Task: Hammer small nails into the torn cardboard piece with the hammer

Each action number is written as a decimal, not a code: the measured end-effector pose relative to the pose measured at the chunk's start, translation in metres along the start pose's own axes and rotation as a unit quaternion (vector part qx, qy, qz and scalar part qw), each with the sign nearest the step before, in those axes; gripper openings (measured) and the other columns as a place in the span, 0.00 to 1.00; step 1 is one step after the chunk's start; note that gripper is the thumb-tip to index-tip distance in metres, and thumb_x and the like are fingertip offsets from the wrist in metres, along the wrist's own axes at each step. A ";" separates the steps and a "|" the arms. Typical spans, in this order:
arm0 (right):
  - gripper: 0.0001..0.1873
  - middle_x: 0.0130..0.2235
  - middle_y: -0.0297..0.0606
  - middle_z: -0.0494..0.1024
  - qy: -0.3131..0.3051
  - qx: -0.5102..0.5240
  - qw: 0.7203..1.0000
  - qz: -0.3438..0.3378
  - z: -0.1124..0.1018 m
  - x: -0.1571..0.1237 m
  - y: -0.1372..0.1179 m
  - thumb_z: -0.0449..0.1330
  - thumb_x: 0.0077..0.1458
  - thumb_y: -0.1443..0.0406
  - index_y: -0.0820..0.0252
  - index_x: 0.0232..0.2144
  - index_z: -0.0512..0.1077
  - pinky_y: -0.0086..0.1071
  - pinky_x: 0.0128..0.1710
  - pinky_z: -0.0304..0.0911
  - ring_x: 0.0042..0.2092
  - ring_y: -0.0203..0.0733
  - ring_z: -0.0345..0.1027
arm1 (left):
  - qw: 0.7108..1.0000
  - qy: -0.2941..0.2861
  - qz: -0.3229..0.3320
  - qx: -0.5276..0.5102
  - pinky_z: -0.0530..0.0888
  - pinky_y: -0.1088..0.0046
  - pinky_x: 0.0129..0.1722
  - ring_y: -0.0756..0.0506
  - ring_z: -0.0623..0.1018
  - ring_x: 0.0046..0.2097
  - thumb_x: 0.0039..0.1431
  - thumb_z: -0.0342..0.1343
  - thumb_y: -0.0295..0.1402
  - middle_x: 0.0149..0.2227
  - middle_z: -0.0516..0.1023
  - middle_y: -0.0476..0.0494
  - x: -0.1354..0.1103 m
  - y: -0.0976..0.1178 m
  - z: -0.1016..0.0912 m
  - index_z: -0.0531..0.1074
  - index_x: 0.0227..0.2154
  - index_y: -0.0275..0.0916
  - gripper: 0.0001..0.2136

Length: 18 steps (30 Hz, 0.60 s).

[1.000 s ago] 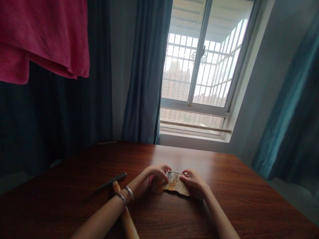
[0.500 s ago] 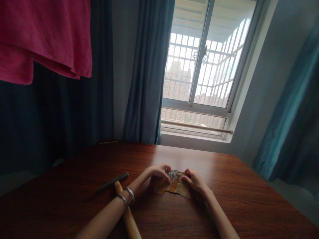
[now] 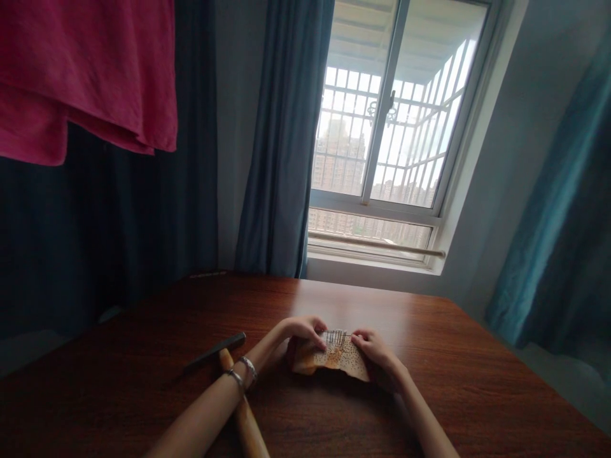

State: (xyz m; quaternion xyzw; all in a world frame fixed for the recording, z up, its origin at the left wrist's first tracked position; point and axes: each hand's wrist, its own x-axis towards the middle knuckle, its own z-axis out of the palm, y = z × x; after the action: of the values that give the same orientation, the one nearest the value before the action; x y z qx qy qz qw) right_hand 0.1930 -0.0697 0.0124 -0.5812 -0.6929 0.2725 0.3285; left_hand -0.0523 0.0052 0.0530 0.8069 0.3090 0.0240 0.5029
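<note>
A tan, ragged-edged board [image 3: 329, 360] dotted with many small dark holes and marked with an orange stain is tilted up above the table. Several thin nails [image 3: 337, 337] stand in a row near its top edge. My left hand [image 3: 308, 329] grips its left side, thumb on the front face and fingers at the top edge. At the upper right, my right hand [image 3: 370, 345] has thumb and forefinger pinched together, and a thin nail seems to stick out from them toward the row. Under my left forearm lies a hammer [image 3: 248, 426] with a wooden handle and dark metal head.
The brown wooden table [image 3: 296, 423] reaches to the wall below a barred window [image 3: 377, 127]. Blue curtains [image 3: 279, 159] hang at both sides. A pink cloth [image 3: 95, 76] hangs at the upper left.
My right thumb and forefinger have drawn together by the row of nails, where before they spread over the board's right edge. The board looks tilted more toward the light. My left hand stays put.
</note>
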 end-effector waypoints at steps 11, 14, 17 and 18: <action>0.18 0.15 0.26 0.54 -0.031 0.073 0.995 0.054 0.003 0.006 0.003 0.56 0.45 0.57 0.61 0.12 0.62 0.27 0.20 0.40 0.20 0.29 0.44 | 0.996 -0.061 -0.006 -0.058 0.67 0.77 0.27 0.49 0.72 0.28 0.38 0.65 0.41 0.29 0.74 0.49 -0.008 0.004 -0.003 0.75 0.33 0.38 0.18; 0.17 0.15 0.27 0.56 -0.021 0.089 0.994 0.056 -0.001 0.002 -0.001 0.58 0.43 0.57 0.62 0.12 0.64 0.27 0.21 0.42 0.21 0.29 0.46 | 0.998 -0.057 -0.011 -0.039 0.68 0.74 0.29 0.47 0.74 0.29 0.37 0.65 0.41 0.29 0.75 0.48 -0.006 0.004 -0.003 0.75 0.33 0.37 0.19; 0.14 0.17 0.30 0.63 0.018 0.105 0.992 0.070 -0.011 -0.003 -0.001 0.61 0.40 0.58 0.63 0.15 0.68 0.26 0.22 0.48 0.22 0.31 0.52 | 1.000 0.009 0.014 -0.007 0.70 0.72 0.32 0.44 0.75 0.33 0.36 0.65 0.40 0.33 0.76 0.46 -0.002 0.005 -0.007 0.75 0.38 0.37 0.22; 0.13 0.18 0.31 0.65 0.036 0.110 0.990 0.078 -0.016 -0.006 0.000 0.62 0.40 0.58 0.63 0.16 0.70 0.27 0.22 0.49 0.23 0.32 0.54 | 0.998 0.052 0.029 -0.007 0.70 0.72 0.35 0.44 0.75 0.36 0.38 0.65 0.41 0.36 0.76 0.45 -0.001 0.006 -0.010 0.74 0.41 0.37 0.24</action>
State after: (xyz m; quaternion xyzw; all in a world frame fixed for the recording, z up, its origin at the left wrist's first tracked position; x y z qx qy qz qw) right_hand 0.2064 -0.0753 0.0219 -0.6026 -0.5993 0.3512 0.3930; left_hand -0.0537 0.0112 0.0634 0.8099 0.3109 0.0831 0.4904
